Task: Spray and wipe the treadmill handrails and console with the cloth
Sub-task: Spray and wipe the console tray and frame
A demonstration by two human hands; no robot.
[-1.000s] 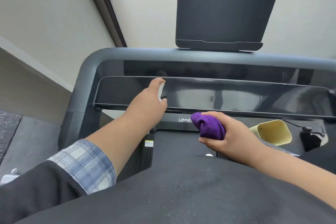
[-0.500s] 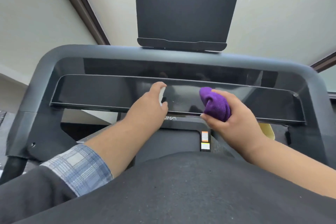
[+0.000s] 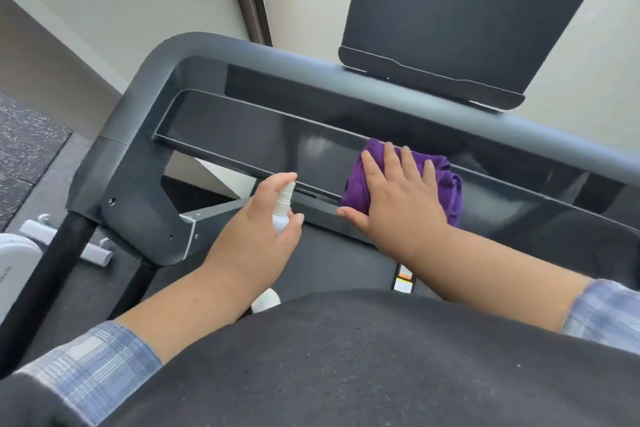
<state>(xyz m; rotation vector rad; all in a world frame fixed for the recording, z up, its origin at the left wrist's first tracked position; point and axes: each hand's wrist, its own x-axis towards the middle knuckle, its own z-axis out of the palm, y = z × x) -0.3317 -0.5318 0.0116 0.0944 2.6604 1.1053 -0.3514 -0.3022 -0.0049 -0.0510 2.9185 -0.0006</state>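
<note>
Pale wall behind a dark treadmill console (image 3: pixel 242 135), with a tablet holder (image 3: pixel 467 10) at the far right.

The right hand (image 3: pixel 394 198) lies flat, fingers straight and spread, pressing a purple cloth (image 3: pixel 446 180) against the console's glossy panel, right of centre. The left hand (image 3: pixel 256 236), near and left of the cloth, has its fingers curled round a small white spray bottle (image 3: pixel 283 206), index finger on the nozzle top.

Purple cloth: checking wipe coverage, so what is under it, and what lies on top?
The purple cloth lies on the glossy black console panel. The right hand presses flat on it. The panel beneath is covered, so unseen.
</note>
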